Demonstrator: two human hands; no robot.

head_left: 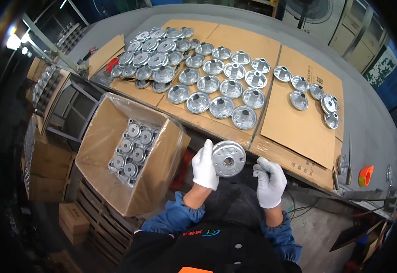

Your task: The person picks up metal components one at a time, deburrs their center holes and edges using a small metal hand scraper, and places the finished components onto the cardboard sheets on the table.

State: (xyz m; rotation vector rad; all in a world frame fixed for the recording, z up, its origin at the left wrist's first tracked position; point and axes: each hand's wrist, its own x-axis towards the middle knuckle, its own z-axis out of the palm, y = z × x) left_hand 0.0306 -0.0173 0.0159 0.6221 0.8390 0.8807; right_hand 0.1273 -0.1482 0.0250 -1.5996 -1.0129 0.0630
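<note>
Left hand (205, 166) grips a metal disc (235, 154); empty right hand (271, 183) at its four o'clock, open carton (150, 193) at nine.

Factory workshop; rows of metal parts (230, 88), carton (157, 170), wooden pallet (99, 217)

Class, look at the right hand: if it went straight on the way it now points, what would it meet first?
Probably the near edge of the cardboard on the table. Depth is unclear in this one view, so the right hand might pass above it.
</note>
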